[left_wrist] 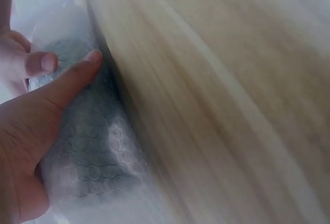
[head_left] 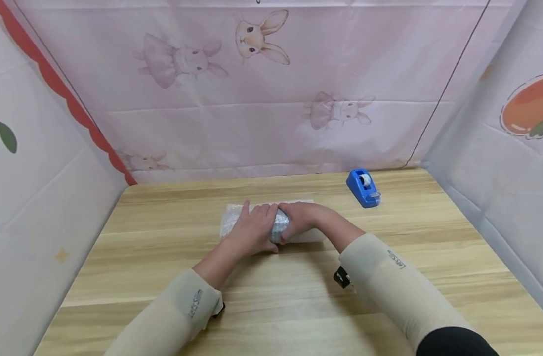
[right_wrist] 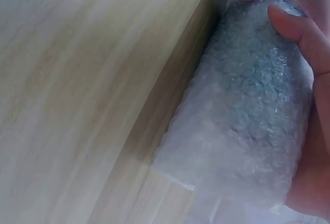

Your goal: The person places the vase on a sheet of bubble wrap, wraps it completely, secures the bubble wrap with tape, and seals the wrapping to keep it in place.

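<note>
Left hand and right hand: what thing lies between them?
In the head view, part of the bubble-wrapped bundle shows between the left hand and right hand.

From the bubble-wrapped bundle (head_left: 279, 226), bare tabletop (head_left: 282, 306) gives passage at six and nine o'clock; the left sleeve (head_left: 169, 311) blocks eight, right sleeve (head_left: 391, 284) four, blue tape dispenser (head_left: 360, 188) two, printed wall (head_left: 253, 138) twelve.

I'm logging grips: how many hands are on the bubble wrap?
2. In the head view, the left hand grips the bubble wrap from the left, the right hand from the right.
</note>
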A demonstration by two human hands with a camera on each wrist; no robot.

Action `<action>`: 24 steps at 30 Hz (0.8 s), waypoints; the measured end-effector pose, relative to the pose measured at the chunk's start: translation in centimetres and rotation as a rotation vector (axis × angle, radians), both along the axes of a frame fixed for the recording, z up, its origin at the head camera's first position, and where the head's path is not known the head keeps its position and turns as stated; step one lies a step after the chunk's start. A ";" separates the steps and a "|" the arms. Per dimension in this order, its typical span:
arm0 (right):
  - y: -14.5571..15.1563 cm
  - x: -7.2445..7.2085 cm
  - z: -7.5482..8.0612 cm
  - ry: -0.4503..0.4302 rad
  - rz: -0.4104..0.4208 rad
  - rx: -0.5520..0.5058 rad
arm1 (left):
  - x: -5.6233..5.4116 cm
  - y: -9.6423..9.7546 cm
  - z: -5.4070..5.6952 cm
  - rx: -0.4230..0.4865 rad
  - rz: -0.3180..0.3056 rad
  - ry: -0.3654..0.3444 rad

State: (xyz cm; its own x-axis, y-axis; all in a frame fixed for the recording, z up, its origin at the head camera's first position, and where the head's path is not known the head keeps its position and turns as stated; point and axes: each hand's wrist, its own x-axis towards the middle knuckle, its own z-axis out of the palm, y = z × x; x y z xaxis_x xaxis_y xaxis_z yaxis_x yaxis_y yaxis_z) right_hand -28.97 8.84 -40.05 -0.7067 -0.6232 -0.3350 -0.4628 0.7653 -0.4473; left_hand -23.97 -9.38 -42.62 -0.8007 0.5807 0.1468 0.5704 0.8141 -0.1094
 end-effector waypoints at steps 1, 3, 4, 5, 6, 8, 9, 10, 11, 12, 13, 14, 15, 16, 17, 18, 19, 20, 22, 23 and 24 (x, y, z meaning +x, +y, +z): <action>0.1 0.0 0.0 0.002 -0.002 0.001 | -0.1 0.0 0.0 0.003 -0.003 0.003; 0.2 0.0 0.0 0.001 -0.009 -0.013 | -0.3 0.0 0.0 0.001 -0.005 0.005; 0.3 0.0 0.0 0.000 -0.012 -0.021 | -0.4 0.0 0.0 0.004 -0.005 0.002; 0.4 0.0 0.0 -0.001 -0.013 -0.034 | -0.4 0.0 0.0 0.005 -0.005 -0.004; 0.5 -0.1 -0.1 -0.001 -0.014 -0.042 | -0.5 0.0 0.1 0.007 -0.004 -0.010; 0.7 -0.1 -0.1 0.001 -0.016 -0.059 | -0.6 0.0 0.1 0.008 0.000 -0.022; 0.8 -0.1 -0.2 0.005 -0.017 -0.063 | -0.7 0.0 0.1 0.013 0.001 -0.029; 0.9 -0.1 -0.2 0.010 -0.018 -0.062 | -0.7 0.0 0.1 0.017 0.003 -0.035; 1.0 0.0 -0.2 0.016 -0.019 -0.059 | -0.8 0.0 0.1 0.019 0.004 -0.040; 1.0 0.0 -0.2 0.021 -0.022 -0.055 | -0.8 0.0 0.0 0.022 0.006 -0.046; 1.1 0.1 -0.2 0.026 -0.027 -0.051 | -0.9 0.0 0.0 0.025 0.007 -0.053; 1.1 0.2 -0.2 0.039 -0.032 -0.038 | -1.0 0.1 0.0 0.031 0.007 -0.063; 1.2 0.3 -0.2 0.056 -0.036 -0.022 | -1.1 0.1 0.0 0.034 0.010 -0.075; 1.2 0.4 -0.2 0.075 -0.041 -0.003 | -1.2 0.1 0.1 0.042 0.012 -0.090; 1.2 0.5 -0.2 0.100 -0.042 0.016 | -1.3 0.1 0.1 0.049 0.015 -0.107; 1.3 0.6 -0.3 0.132 -0.040 0.037 | -1.4 0.1 0.2 0.055 0.020 -0.128; 1.3 0.8 -0.3 0.169 -0.035 0.061 | -1.4 0.1 0.3 0.062 0.025 -0.152; 1.4 0.9 -0.4 0.208 -0.029 0.077 | -1.5 0.1 0.4 0.068 0.031 -0.175; 1.3 1.2 -0.4 0.277 -0.018 0.091 | -1.7 0.1 0.5 0.076 0.046 -0.216; 1.2 1.4 -0.4 0.310 -0.012 0.092 | -1.8 0.1 0.6 0.077 0.054 -0.235; 1.1 1.6 -0.4 0.337 -0.009 0.095 | -1.9 0.1 0.7 0.077 0.060 -0.254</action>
State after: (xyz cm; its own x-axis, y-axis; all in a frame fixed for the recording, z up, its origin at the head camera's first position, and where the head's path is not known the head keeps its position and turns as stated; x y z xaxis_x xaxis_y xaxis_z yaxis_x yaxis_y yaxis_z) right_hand -27.34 9.98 -40.50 -0.7930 -0.5932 -0.1386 -0.5650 0.8013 -0.1970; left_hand -25.87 -9.28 -41.95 -0.8504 0.5257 -0.0207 0.5218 0.8478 0.0947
